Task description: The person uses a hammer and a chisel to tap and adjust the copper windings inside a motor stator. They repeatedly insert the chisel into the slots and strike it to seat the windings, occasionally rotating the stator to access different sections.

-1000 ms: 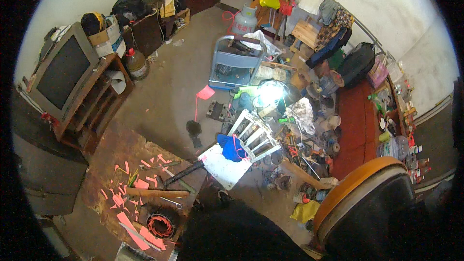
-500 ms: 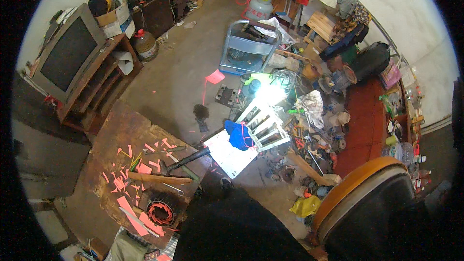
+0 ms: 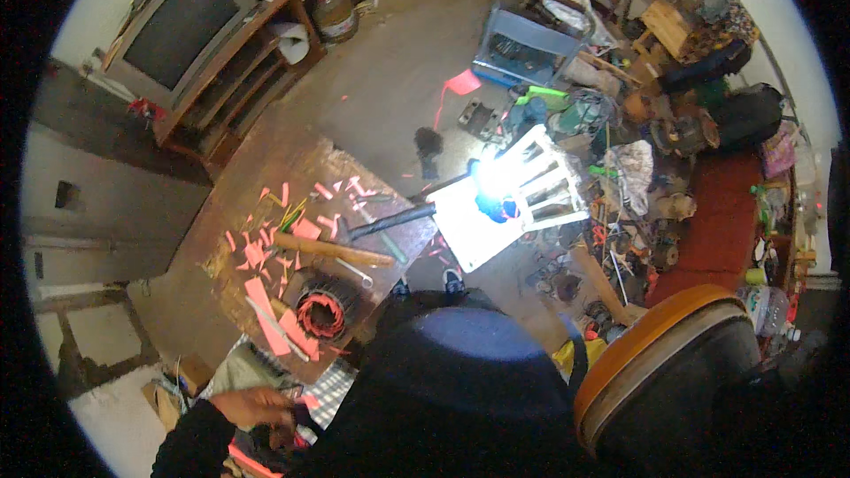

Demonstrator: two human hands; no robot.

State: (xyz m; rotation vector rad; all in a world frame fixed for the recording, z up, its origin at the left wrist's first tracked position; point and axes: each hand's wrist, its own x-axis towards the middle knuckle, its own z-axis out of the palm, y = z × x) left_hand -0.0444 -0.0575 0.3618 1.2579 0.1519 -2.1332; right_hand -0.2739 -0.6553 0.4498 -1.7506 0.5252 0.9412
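My left hand (image 3: 251,411), in a black sleeve, has come in at the lower left beside the workbench. Its fingers are bent and closed around or against something dark that I cannot make out, by a checked cloth (image 3: 332,392) and pink sheet pieces. My right hand is out of the picture. Nearest on the bench (image 3: 217,257) stands a motor stator (image 3: 320,312), with pink-red insulation around its bore. Beside it lie a wooden handle (image 3: 332,250), a wrench (image 3: 357,273), a black-handled hammer (image 3: 390,219) and several cut pink pieces (image 3: 257,252).
A white chair (image 3: 478,235) with a blue item stands right of the bench under a bright glare. Beyond are a blue-grey folding chair (image 3: 536,40) and cluttered parts. An orange-rimmed round object (image 3: 660,350) fills the lower right. An old television (image 3: 181,22) stands far left.
My left hand has entered at the lower left. The view has shifted, so the bench and room sit farther right and higher, and the glare falls onto the blue item.
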